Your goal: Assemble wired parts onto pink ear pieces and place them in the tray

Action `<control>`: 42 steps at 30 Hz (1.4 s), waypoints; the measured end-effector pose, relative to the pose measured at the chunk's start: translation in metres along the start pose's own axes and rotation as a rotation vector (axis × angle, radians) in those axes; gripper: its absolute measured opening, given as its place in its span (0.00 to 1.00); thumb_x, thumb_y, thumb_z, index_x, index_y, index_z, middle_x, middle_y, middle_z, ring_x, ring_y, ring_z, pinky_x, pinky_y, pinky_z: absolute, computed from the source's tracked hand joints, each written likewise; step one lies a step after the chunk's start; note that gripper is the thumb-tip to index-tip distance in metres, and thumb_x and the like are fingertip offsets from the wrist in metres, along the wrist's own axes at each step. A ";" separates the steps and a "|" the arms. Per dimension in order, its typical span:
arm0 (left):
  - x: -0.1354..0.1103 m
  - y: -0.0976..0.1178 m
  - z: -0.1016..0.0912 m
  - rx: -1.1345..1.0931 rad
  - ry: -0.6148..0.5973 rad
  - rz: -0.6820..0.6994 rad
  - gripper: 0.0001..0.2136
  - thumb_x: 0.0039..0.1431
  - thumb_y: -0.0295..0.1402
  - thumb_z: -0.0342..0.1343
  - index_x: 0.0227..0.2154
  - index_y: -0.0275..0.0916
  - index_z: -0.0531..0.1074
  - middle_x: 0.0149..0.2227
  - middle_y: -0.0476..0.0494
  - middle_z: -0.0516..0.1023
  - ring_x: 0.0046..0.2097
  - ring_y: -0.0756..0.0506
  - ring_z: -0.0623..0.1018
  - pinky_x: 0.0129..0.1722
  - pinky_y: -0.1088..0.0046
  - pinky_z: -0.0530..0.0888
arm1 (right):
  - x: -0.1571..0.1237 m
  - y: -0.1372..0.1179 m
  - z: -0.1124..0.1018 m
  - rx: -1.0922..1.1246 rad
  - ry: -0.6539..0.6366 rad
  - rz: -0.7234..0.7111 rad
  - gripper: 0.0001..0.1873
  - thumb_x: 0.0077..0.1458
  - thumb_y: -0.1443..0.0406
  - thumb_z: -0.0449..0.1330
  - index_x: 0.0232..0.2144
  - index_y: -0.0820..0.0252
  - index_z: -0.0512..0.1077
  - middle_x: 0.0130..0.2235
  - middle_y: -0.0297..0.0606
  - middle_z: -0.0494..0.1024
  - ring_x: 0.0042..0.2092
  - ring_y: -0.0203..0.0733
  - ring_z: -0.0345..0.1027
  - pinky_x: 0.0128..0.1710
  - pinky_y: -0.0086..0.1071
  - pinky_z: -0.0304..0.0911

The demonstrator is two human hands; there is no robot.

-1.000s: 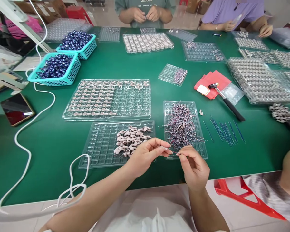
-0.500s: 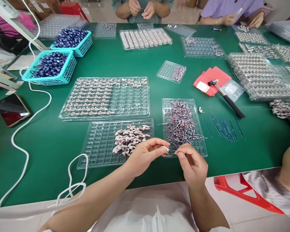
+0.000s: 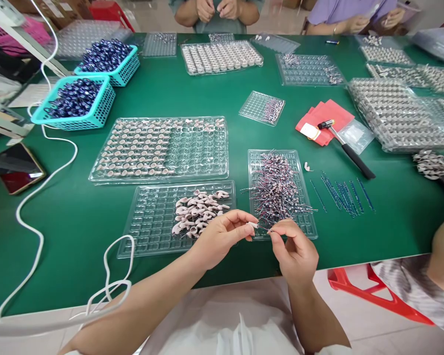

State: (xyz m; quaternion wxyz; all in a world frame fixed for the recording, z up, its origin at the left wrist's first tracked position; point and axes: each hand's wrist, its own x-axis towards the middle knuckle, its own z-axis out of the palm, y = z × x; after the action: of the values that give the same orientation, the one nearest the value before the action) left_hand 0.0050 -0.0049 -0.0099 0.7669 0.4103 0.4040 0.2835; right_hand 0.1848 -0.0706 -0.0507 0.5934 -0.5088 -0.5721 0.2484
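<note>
My left hand [image 3: 227, 234] pinches a small white plastic piece [image 3: 253, 225] between thumb and fingers. From that piece a thin wire [image 3: 263, 228] runs across to my right hand [image 3: 294, 246], whose thumb and forefinger are closed on its end. Just behind both hands, a clear tray [image 3: 255, 162] bears a heap of small parts with thin wires [image 3: 276, 187]. To the left of it, another clear tray [image 3: 144, 217] carries a pile of pale curved plastic shells [image 3: 198, 214], partly hidden by my left hand.
A larger tray [image 3: 196, 153] is partly filled with pale pieces. Blue baskets [image 3: 103, 101] of dark shiny parts stand at left, near a phone [image 3: 18, 167] and a white cable [image 3: 29, 224]. At right lie a hammer [image 3: 350, 153] and blue strips [image 3: 342, 197]. Co-workers sit opposite and at right.
The white piece has turned slightly in my left fingers. Both hands keep nearly the same place and grip. Across the table, the co-workers' hands have shifted a little.
</note>
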 end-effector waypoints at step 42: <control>-0.001 -0.009 -0.001 0.334 0.015 0.291 0.06 0.61 0.32 0.62 0.40 0.39 0.80 0.39 0.42 0.76 0.41 0.46 0.76 0.40 0.71 0.73 | 0.004 -0.001 0.000 -0.180 -0.089 -0.071 0.09 0.57 0.73 0.61 0.37 0.54 0.74 0.32 0.34 0.79 0.34 0.41 0.73 0.39 0.40 0.67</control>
State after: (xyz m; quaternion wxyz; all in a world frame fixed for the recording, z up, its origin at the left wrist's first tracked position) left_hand 0.0040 -0.0099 -0.0176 0.6364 0.5833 0.3874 0.3235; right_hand 0.1852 -0.0670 -0.0477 0.5275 -0.5280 -0.6356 0.1974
